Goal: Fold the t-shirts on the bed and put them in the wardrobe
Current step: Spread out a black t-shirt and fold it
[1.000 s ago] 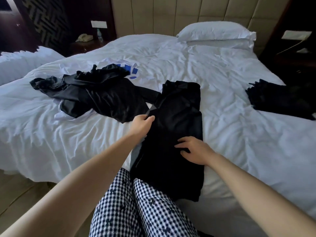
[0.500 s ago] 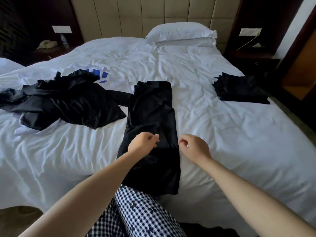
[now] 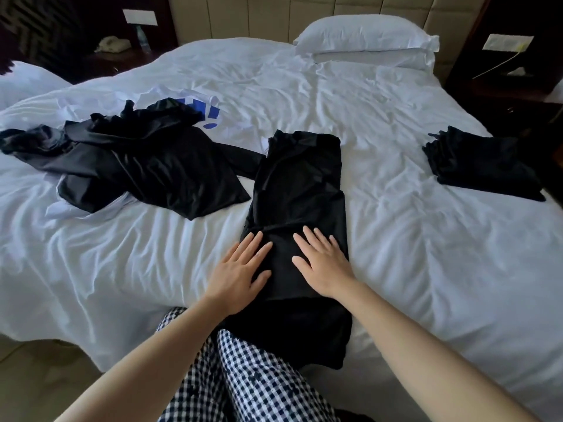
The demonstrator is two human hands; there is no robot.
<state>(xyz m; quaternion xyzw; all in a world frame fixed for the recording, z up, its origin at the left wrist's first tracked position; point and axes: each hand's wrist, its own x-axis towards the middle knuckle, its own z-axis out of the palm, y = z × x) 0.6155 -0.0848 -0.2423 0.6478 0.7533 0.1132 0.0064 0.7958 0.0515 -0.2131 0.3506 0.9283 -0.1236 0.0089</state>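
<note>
Together, left hand [image 3: 240, 275], right hand [image 3: 324, 268], one t-shirt [image 3: 301, 178]

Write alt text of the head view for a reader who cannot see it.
The left hand and right hand press flat on a half-folded black t-shirt on a white bed. Unfolded shirts lie to its left, a folded black stack to its right.

Nothing legible; blue print [image 3: 212, 110] on the white t-shirt [image 3: 154, 95] is unreadable.

Bare forearms without sleeves; navy-and-white gingham checked trousers [image 3: 243, 382] on the legs.
</note>
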